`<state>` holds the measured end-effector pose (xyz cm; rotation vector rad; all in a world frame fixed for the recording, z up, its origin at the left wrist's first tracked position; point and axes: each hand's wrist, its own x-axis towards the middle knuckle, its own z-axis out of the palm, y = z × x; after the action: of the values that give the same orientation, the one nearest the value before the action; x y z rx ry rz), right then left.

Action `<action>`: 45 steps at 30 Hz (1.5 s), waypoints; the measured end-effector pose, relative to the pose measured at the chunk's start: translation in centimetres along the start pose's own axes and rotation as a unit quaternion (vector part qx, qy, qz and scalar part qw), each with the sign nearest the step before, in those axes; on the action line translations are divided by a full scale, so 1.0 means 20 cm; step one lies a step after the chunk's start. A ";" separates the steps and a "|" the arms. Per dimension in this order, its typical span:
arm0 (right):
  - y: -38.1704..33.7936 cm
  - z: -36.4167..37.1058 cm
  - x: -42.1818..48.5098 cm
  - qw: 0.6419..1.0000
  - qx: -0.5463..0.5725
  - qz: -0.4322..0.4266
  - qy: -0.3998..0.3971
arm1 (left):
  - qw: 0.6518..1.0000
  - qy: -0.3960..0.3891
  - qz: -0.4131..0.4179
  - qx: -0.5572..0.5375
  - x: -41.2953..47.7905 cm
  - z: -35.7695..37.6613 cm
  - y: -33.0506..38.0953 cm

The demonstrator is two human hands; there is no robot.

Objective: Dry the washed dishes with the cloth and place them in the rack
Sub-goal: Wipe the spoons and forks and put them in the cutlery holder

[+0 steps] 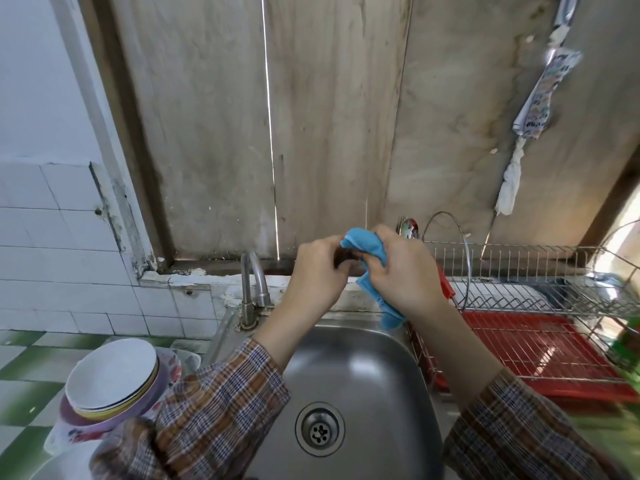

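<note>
Head view: both hands are raised over the back edge of the sink (349,329). Right hand (401,277) is clamped on the blue cloth (369,247), which is bunched in the fist with its tail hanging toward the sink's back-right corner. Left hand (317,271) curls round a small dark item (348,259) pressed into the cloth (mostly hidden; cannot say what it is). Held over the basin, probably so drips fall in.

Stack of dishes (110,375) waits off the sink's left edge, near the front corner. Rack (519,271) runs along the sink's right edge over a red tray (540,341), with a spoon (410,226) upright at its back-left corner.

Judgement: one piece being wiped; the stack not yet done.
</note>
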<state>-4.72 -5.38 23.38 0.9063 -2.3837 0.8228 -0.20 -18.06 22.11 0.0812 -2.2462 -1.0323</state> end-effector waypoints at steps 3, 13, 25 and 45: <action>0.05 -0.03 0.00 0.997 0.070 0.019 0.025 | 1.000 0.005 0.018 0.008 0.04 0.02 0.02; 0.37 -0.20 0.05 0.978 -0.033 0.100 0.182 | 0.991 0.035 0.047 -0.118 0.13 0.18 0.11; 0.64 -0.07 0.04 0.975 -0.058 0.191 0.099 | 0.943 0.125 0.066 -0.301 0.42 0.40 0.30; 0.65 -0.05 0.03 0.978 -0.077 0.171 0.092 | 0.985 -0.007 0.171 -0.018 0.36 0.83 0.00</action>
<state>-14.21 2.88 19.60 0.3459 -2.4288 0.7911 -15.59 -9.38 17.97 -0.3193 -2.1543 -0.8870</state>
